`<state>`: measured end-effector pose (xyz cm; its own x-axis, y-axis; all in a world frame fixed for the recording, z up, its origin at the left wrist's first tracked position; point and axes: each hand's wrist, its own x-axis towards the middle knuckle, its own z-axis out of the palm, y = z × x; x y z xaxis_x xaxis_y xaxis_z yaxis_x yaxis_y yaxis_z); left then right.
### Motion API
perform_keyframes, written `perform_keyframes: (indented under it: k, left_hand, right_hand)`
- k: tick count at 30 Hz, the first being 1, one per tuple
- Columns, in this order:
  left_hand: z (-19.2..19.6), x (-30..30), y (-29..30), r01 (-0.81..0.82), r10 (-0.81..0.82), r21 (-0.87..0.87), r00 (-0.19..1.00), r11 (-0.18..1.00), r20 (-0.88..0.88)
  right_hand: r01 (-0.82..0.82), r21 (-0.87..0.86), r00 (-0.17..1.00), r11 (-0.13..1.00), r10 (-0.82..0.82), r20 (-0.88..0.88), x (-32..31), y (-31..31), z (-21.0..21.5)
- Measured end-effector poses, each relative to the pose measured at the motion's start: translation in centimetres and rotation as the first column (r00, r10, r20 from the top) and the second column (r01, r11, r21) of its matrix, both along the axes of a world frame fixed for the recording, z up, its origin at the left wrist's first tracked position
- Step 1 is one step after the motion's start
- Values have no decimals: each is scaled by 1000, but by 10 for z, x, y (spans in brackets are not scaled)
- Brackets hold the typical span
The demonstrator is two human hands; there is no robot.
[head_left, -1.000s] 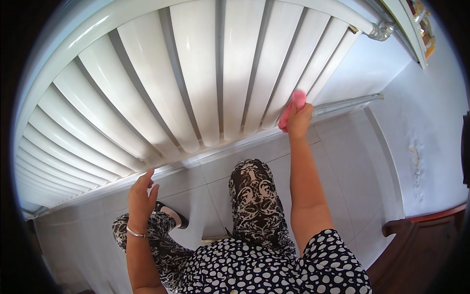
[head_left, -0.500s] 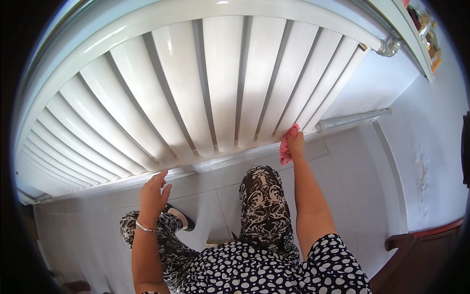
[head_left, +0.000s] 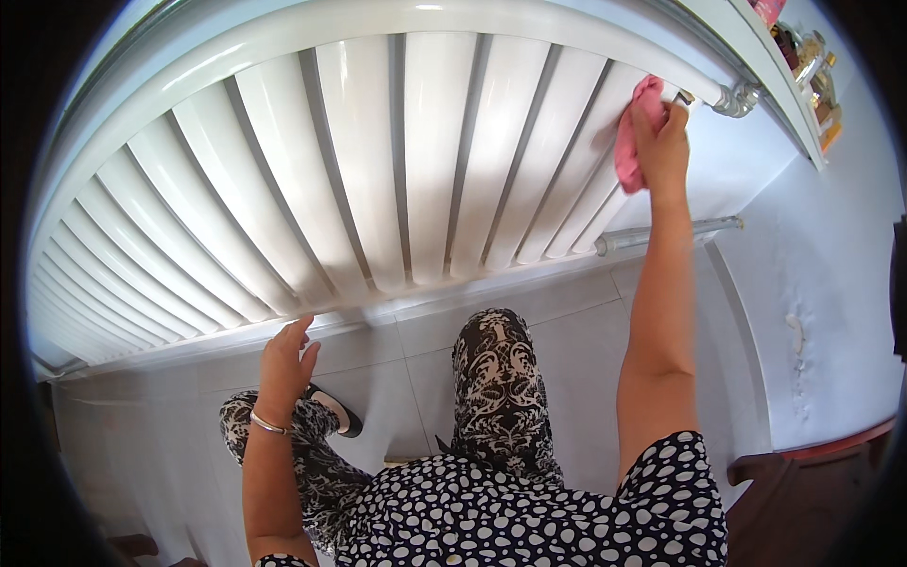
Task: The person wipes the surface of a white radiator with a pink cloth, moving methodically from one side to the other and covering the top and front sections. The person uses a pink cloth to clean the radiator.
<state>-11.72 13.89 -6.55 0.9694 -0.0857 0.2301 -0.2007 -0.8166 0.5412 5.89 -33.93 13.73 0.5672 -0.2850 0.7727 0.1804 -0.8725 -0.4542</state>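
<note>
Right hand is gripping a pink cloth, upper right of the frame | cloth is lying over the right end of the white radiator | left hand is hovering lower left, thumb standing apart from loosely extended fingers, contact with radiator unclear | metal valve is sitting right of the cloth

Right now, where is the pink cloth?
In the head view, the pink cloth is at the upper right, gripped in the right hand, over the white radiator's right end, left of the metal pipe fitting.
</note>
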Motion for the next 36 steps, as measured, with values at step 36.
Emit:
perform_keyframes:
  k: [36]
  left_hand:
    - [-1,6,0,14,-13,53,999,998,-30]
  right_hand:
    - [27,304,903,952,107,-417,-35,7,-272]
